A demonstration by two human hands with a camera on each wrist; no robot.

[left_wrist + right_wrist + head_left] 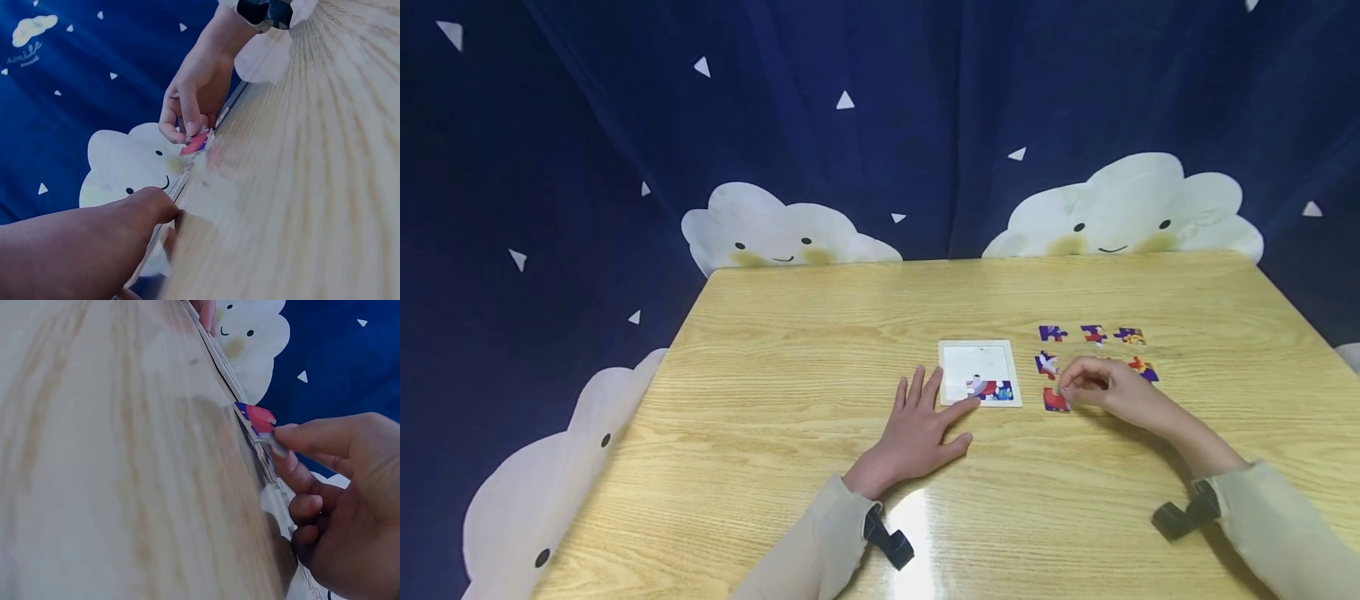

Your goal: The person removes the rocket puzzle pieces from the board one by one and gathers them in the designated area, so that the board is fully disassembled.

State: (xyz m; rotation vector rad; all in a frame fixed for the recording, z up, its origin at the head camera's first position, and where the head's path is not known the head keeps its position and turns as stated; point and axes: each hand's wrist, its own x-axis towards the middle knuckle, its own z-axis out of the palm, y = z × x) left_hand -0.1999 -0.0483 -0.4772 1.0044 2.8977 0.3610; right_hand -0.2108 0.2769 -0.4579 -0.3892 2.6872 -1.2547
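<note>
My right hand (1116, 393) pinches a red and purple jigsaw piece (1056, 400) between thumb and finger. In the right wrist view that piece (257, 419) is tilted, one edge up off the table. My left hand (917, 433) lies with fingers spread at the lower left of a white puzzle tray (973, 360), its index fingertip on the tray's bottom edge. Inside the tray, joined pieces (1000, 390) with a purple, red and blue picture fill the lower right part. The left wrist view shows the right hand (199, 94) holding the red piece (196, 144).
Loose jigsaw pieces lie in rows right of the tray: a purple one (1052, 333), a purple and red one (1094, 334), a purple and yellow one (1130, 336), a white and purple one (1046, 365), an orange one (1143, 369). A dark blue curtain (925, 125) hangs behind the wooden table (790, 350).
</note>
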